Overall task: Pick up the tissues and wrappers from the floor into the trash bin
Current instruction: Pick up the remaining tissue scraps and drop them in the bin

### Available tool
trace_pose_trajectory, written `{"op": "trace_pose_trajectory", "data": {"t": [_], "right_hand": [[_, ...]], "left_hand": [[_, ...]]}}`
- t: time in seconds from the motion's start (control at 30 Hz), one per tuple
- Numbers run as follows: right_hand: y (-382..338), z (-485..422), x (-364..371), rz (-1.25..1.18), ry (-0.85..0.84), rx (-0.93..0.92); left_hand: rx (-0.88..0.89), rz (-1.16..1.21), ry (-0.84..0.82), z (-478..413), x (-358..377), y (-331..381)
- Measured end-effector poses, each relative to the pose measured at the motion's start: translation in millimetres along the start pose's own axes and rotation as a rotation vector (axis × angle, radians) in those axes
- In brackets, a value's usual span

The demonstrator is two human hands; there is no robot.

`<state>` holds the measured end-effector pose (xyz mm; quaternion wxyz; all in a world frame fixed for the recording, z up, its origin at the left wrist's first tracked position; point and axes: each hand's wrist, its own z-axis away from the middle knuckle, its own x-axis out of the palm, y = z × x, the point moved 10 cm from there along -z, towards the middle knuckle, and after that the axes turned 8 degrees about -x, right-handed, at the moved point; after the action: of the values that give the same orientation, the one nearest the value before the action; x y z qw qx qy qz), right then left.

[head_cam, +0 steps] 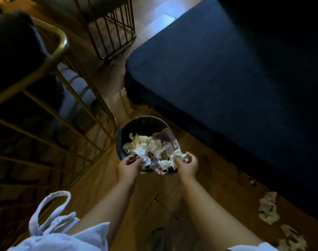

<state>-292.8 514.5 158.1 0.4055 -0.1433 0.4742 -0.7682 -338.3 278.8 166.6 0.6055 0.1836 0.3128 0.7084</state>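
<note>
over the near rim of the round black trash bin (122, 134), heaped with white tissues (142, 144) and clear wrappers (166, 140), the left hand (128, 166) pinched crumpled tissue; the right hand (188, 164) clutched another wad. no print was legible. 2 tissues on the floor (268, 208) lay right, 1 cut off.

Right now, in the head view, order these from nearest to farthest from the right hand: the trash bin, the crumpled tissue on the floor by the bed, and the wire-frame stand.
1. Trash bin, directly beneath the right hand.
2. Crumpled tissue, on the floor to the right, by the bed.
3. Wire-frame stand, far off at top.
</note>
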Motion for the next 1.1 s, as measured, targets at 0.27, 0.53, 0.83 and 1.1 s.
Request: {"op": "trace_pose_trajectory", "data": {"t": [0.27,0.53,0.83,1.1], "right_hand": [[61,-93,99,0.133,-0.031,0.01],[81,-112,123,0.244,-0.2,0.026],[78,-55,28,0.226,-0.254,-0.012],[96,36,-147,0.228,-0.254,-0.108]], "left_hand": [[-0.037,-0.016,0.133,-145,8,-29],[0.002,-0.285,0.012,-174,25,-26],[0.026,-0.384,0.014,-74,39,-61],[0.036,-0.44,-0.089,85,82,-148]]}}
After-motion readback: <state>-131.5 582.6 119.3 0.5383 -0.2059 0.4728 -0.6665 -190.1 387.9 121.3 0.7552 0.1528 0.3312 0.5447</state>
